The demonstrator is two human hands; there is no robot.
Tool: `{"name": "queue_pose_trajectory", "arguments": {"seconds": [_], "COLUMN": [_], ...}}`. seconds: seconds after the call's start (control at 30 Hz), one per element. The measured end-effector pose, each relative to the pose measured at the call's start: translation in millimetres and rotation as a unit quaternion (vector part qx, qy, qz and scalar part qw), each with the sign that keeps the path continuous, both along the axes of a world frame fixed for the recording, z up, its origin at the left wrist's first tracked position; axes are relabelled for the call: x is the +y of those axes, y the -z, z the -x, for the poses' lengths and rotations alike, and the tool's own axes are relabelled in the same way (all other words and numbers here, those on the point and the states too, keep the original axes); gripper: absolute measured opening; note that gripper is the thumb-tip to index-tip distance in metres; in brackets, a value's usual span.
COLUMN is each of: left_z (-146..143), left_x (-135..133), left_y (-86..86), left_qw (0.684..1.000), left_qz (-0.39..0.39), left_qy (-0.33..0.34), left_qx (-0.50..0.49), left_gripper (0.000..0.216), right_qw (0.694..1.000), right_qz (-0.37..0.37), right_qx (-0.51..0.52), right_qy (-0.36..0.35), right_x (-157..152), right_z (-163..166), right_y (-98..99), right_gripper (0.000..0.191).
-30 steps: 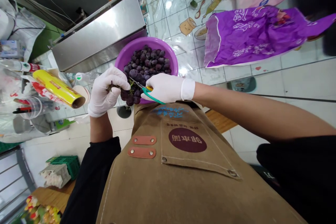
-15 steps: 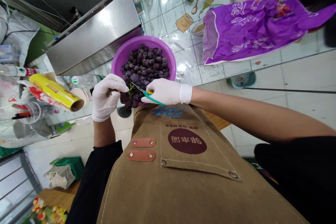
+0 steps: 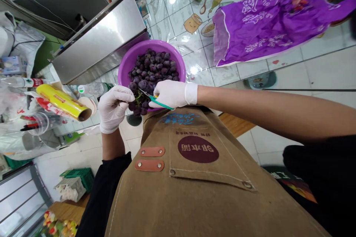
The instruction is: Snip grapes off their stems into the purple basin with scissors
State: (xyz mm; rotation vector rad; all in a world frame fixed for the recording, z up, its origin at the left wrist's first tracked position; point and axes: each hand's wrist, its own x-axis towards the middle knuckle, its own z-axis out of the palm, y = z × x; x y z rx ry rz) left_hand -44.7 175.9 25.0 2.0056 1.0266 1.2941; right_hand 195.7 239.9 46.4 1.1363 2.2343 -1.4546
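Observation:
A purple bowl (image 3: 130, 63) full of dark loose grapes (image 3: 155, 66) sits on the tiled counter right in front of me. My left hand (image 3: 113, 107), in a white glove, is closed on the stem of a small grape bunch (image 3: 137, 106) held over the bowl's near rim. My right hand (image 3: 171, 93), also gloved, grips teal-handled scissors (image 3: 152, 98) whose blades point left into the bunch's stem.
A steel box (image 3: 100, 40) stands behind the bowl at the left. A purple plastic bag (image 3: 267, 26) lies at the right. A yellow cling-film roll (image 3: 62, 102), a bottle (image 3: 93, 88) and plastic cups clutter the left. My brown apron (image 3: 194, 177) fills the foreground.
Both hands have shifted slightly left and stayed at the bowl's near rim. The grip on bunch and scissors is the same.

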Motion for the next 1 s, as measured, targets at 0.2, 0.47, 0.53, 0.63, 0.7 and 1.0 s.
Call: {"name": "queue_pose_trajectory", "arguments": {"seconds": [0.2, 0.47, 0.53, 0.63, 0.7, 1.0], "left_z": [-13.1, -21.0, -20.8, -19.5, -18.5, -33.2], "left_x": [-5.0, -17.4, -18.0, -17.7, -17.7, -32.7], "left_y": [6.1, 4.9, 4.4, 4.0, 3.7, -0.5], "left_qw": [0.998, 0.998, 0.999, 0.999, 0.999, 0.993], "left_qz": [-0.003, 0.017, 0.023, 0.023, 0.023, 0.025], "left_qy": [-0.053, -0.032, -0.017, -0.007, -0.012, -0.093], "left_qx": [-0.046, -0.043, -0.045, -0.047, -0.045, -0.07], "left_gripper": [0.023, 0.025, 0.024, 0.023, 0.023, 0.028], "right_qw": [0.999, 0.993, 0.99, 0.99, 0.991, 0.997], "right_qz": [-0.017, 0.095, 0.124, 0.124, 0.11, 0.02], "right_qx": [0.028, 0.047, 0.044, 0.045, 0.046, 0.055], "right_qy": [0.022, 0.056, 0.056, 0.059, 0.06, 0.049], "right_x": [-16.2, -20.4, -17.7, -16.0, -17.1, -31.5], "right_z": [-6.4, -15.1, -16.3, -16.6, -16.3, -14.1], "right_y": [10.8, 22.9, 21.1, 17.9, 16.8, 26.7], "right_gripper": [0.031, 0.041, 0.045, 0.044, 0.041, 0.032]}}
